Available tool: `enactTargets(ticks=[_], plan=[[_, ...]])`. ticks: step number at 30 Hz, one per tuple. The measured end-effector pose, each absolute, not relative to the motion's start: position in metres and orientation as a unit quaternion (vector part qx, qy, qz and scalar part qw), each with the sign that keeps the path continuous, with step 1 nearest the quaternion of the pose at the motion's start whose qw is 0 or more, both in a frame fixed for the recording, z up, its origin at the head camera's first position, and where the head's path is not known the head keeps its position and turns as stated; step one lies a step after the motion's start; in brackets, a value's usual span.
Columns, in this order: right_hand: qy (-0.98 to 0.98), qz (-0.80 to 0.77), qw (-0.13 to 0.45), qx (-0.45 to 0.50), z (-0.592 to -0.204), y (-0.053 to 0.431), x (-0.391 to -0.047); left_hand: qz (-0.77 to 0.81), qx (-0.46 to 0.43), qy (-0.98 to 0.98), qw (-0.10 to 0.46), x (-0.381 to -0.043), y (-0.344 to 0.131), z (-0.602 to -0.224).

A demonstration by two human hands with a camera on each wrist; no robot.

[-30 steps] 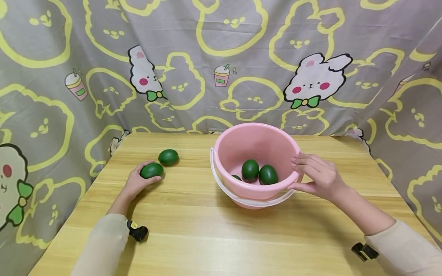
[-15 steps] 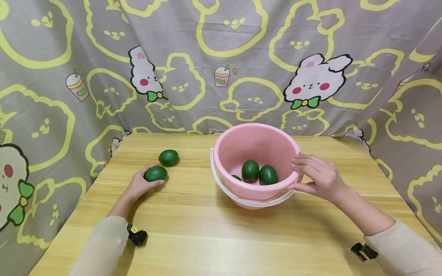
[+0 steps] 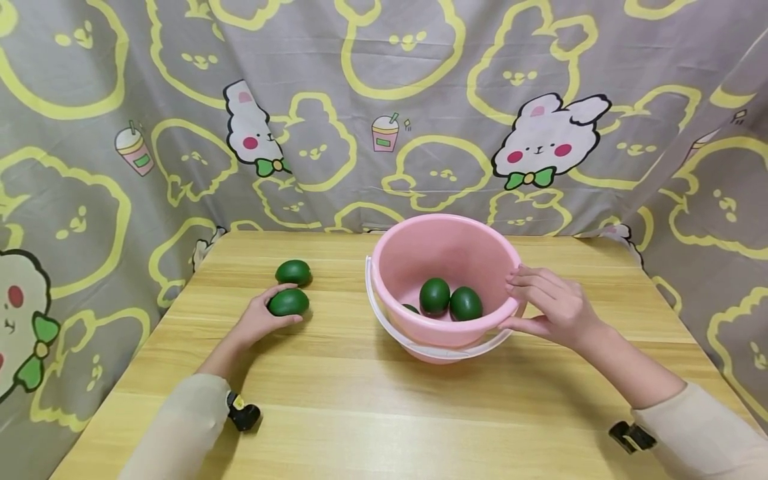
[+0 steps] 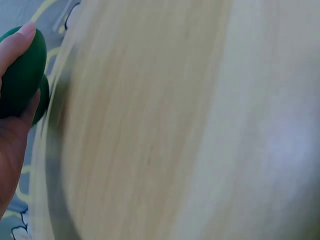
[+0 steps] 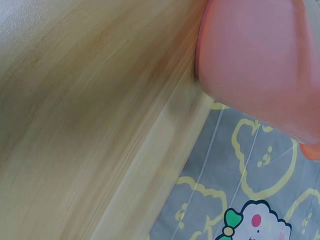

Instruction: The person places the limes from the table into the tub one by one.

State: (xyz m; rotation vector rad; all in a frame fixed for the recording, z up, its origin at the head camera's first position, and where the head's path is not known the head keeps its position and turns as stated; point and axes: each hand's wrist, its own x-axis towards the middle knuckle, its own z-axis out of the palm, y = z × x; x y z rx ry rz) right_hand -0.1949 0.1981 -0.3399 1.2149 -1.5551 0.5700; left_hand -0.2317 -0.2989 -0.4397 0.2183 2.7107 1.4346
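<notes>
In the head view my left hand (image 3: 261,317) grips a smooth dark green avocado (image 3: 289,303) between fingers and thumb. Whether that fruit is lifted off the table cannot be told. Just behind it lies another avocado (image 3: 293,273); both also show at the left edge of the left wrist view. My right hand (image 3: 555,308) holds the rim of a pink bucket (image 3: 444,224) on its right side, thumb outside and in front. Inside the bucket two avocados (image 3: 435,296) lie side by side, and a third is mostly hidden behind the front rim.
The bucket's white handle (image 3: 414,345) hangs down at its front. Everything stands on a light wooden table (image 3: 384,427). A grey curtain (image 3: 324,60) with cartoon prints encloses the table at the back and sides.
My left hand has moved right with the gripped avocado, which now sits in front of the other one. The right hand and the bucket stay where they were.
</notes>
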Motion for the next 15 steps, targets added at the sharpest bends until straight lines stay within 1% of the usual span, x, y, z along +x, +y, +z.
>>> enactTargets(ticks=[10,15], plan=[[-0.651,0.238,0.515,0.505,-0.339,0.199,-0.195,0.489,0.103,0.864,0.056,-0.230,-0.278,-0.426],[-0.649,0.242,0.513,0.506,-0.340,0.199,-0.195,0.487,0.117,0.864,0.054,-0.230,-0.271,-0.417]])
